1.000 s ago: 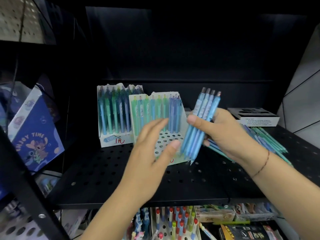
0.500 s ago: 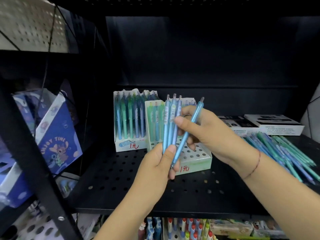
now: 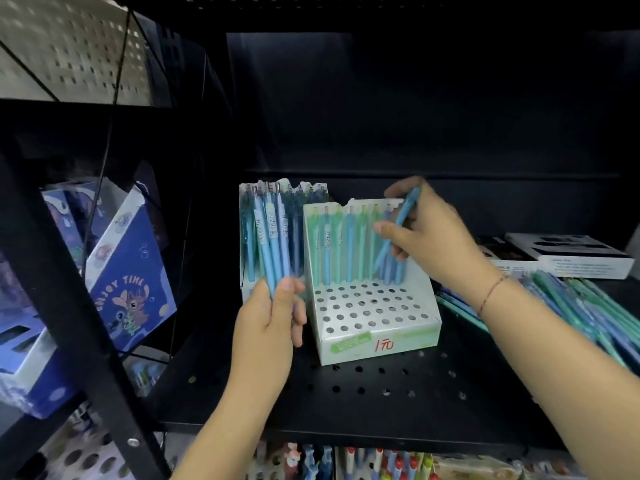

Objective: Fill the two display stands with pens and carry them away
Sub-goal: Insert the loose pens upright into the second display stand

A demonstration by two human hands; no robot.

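Pen point(image 3: 401, 220) pinched by right hand point(image 3: 436, 247), likely light, stiff, slick, best held mid-barrel; left hand point(image 3: 266, 327), 9 o'clock of stand point(image 3: 377, 313), grips spares point(image 3: 273, 244).

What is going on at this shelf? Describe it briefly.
A person is filling pen stands on a black shelf. The left hand grips a bunch of blue pens; the right hand pinches one pen at the back row of the front stand. Only that row holds pens; the other holes are empty. The rear stand looks full. Loose pens lie to the right.

Head view, close, facing down onto black shelf point(image 3: 381, 403).
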